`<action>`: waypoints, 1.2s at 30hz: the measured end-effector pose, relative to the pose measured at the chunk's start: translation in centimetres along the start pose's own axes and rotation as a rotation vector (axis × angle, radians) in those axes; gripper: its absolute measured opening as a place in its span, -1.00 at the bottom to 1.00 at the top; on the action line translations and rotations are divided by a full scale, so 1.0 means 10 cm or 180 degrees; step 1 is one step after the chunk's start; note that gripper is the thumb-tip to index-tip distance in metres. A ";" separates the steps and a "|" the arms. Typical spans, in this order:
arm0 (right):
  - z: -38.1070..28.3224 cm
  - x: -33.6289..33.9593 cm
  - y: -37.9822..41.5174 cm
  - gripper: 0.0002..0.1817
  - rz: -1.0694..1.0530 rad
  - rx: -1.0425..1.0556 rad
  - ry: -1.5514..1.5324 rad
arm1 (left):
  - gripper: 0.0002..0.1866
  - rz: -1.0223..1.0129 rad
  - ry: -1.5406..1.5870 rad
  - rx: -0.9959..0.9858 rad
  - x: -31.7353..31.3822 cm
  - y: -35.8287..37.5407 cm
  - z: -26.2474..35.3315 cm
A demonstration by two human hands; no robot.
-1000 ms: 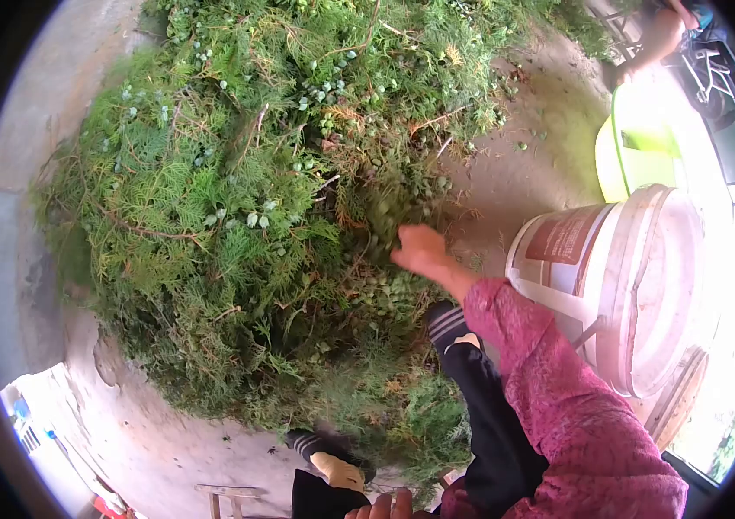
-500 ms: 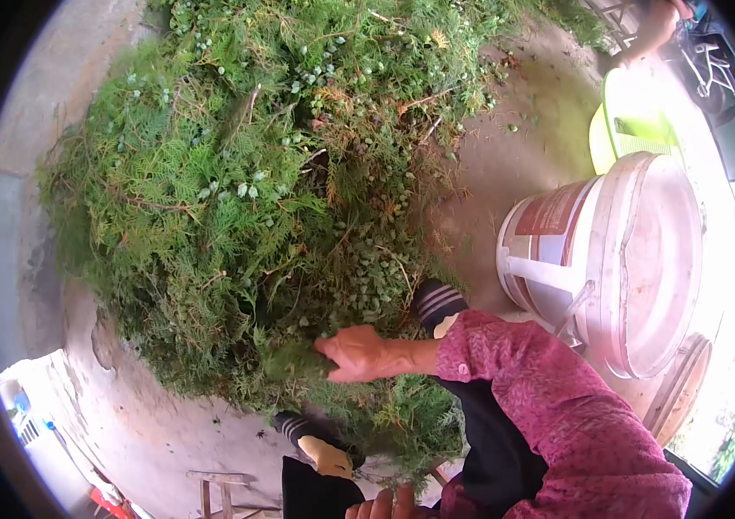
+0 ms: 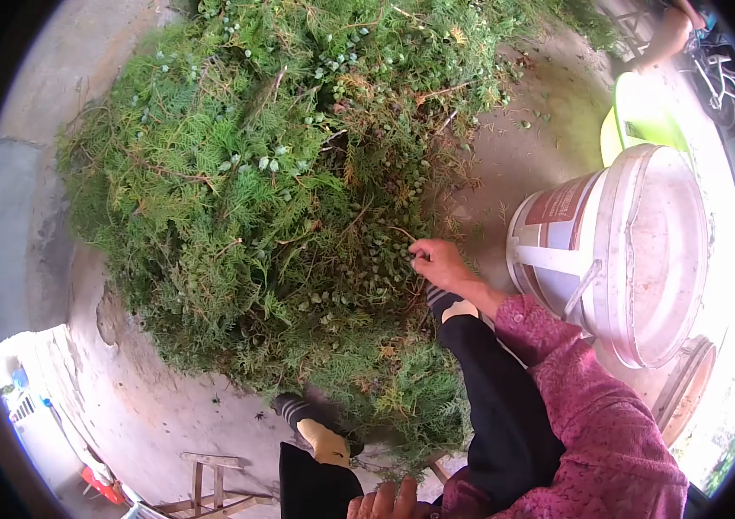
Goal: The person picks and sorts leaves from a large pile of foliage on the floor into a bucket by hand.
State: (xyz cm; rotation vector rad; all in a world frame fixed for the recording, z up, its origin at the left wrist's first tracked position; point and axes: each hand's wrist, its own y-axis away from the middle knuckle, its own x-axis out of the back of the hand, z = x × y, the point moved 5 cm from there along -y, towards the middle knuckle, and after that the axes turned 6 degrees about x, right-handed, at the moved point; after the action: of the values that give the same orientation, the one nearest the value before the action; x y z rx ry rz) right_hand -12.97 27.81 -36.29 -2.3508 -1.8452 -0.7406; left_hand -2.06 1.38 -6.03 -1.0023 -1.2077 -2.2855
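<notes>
My right hand point(image 3: 438, 262) in frame centre, fingers pinched narrow on a thin twig point(image 3: 402, 232), green branch pile point(image 3: 255, 190) upper left, white bucket point(image 3: 635, 259) right

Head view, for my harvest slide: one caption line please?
Right hand pinching a twig in the green cuttings pile, white bucket alongside.

An outdoor yard, likely rural: a big pile of cut cypress branches point(image 3: 255, 199) with green cones lies on bare concrete ground point(image 3: 523, 164) in sunlight, beside a white plastic bucket point(image 3: 618, 251), a lime-green basin point(image 3: 640, 125) and a small wooden stool point(image 3: 207, 484).
</notes>
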 end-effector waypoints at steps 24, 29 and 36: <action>-0.93 0.07 -0.15 -0.77 -0.0926 -0.0131 0.1663 | -0.70 0.1251 -0.0730 0.0149 0.53 0.42 0.00; -2.00 0.26 0.46 -0.61 -0.1217 -0.1440 -0.1590 | -0.62 0.1283 -0.0039 -0.0015 0.68 0.53 -0.05; -3.45 0.37 1.39 -0.67 -0.1753 -0.0886 -0.2370 | -0.42 0.2728 0.0971 -0.0386 1.04 0.77 -0.19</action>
State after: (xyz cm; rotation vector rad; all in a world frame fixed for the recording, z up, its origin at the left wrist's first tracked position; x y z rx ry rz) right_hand -10.75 15.69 -1.01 -2.5062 -2.9359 -0.1163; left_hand -5.30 -4.47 5.14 -0.9196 -0.3859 -1.7290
